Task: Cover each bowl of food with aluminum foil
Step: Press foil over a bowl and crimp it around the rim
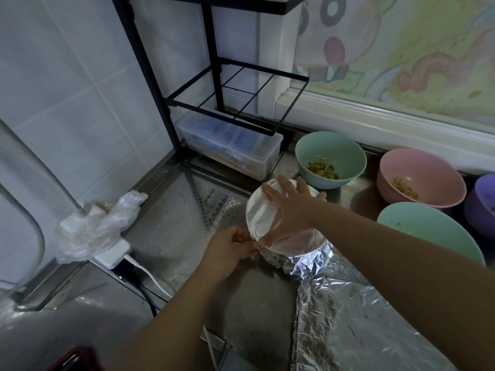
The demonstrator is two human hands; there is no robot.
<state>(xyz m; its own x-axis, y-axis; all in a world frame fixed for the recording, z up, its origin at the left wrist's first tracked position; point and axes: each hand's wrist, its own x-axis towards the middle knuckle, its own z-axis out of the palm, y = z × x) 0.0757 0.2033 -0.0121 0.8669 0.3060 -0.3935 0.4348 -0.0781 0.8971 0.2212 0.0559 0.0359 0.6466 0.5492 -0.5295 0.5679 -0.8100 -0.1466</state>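
From the head view, the foil-covered bowl (258, 212) is seen on the surface (171, 226), near an uncovered green bowl (330, 156) and a pink bowl (420, 178), both with food. Its top is pressed by the flat, spread right hand (290, 207), while its foil (308, 261) is pinched at the rim by the left hand (230, 247).

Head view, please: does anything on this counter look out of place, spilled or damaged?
Nothing is spilled. The foil-covered bowl has its foil stretched smooth on top but bunched and crumpled at the near right side, trailing toward a wrinkled loose foil sheet. Oddly, a plastic bag is wrapped over a white power strip at the left.
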